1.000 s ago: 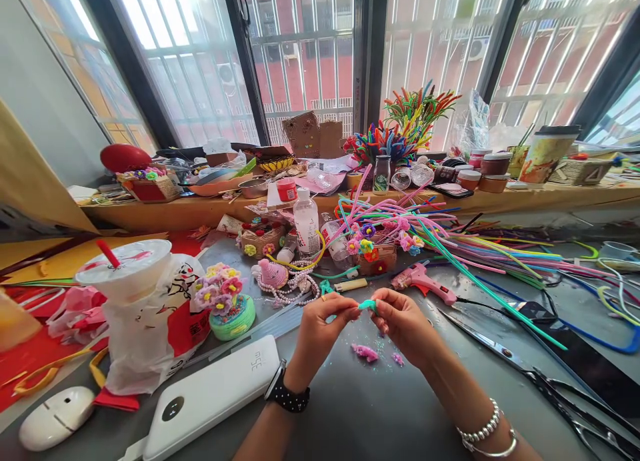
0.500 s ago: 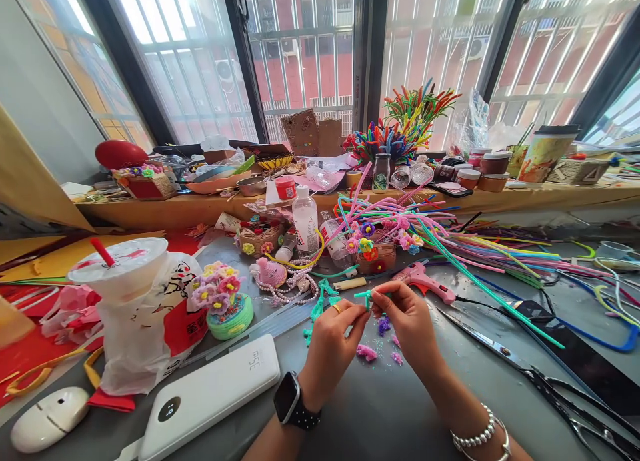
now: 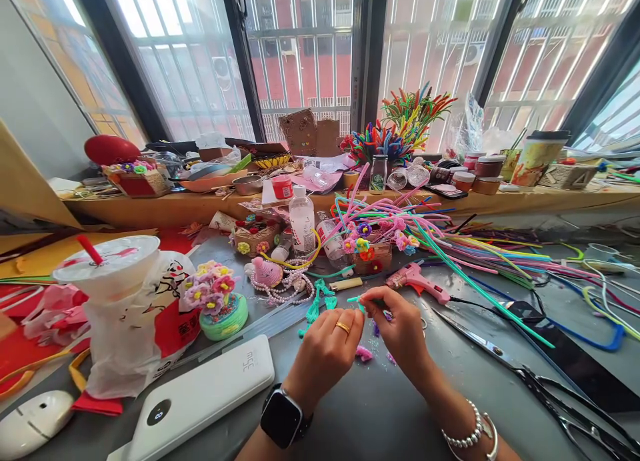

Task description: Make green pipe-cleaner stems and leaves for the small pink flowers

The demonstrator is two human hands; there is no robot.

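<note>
A short green pipe cleaner (image 3: 355,299) is pinched between my two hands above the grey table. My left hand (image 3: 327,344), with a ring and a watch, is closed, its fingertips hidden behind its knuckles at the green piece. Thumb and forefinger of my right hand (image 3: 397,324) press together on the other end. Just beyond lie more green pipe cleaner pieces (image 3: 314,307). Below the hands are a pink fuzzy scrap (image 3: 364,353) and a purple one, partly covered by my right hand.
At the right lie large scissors (image 3: 493,347), a pink glue gun (image 3: 419,281) and a black phone-like slab (image 3: 570,354). Long pipe cleaners (image 3: 480,251) spread behind them. On the left are a white power bank (image 3: 200,401), a bagged drink cup (image 3: 113,267) and a flower ornament (image 3: 220,307).
My left hand has rolled over, so its back and knuckles now face up. The green piece shows less between the fingers, and the whole view has shifted slightly.
</note>
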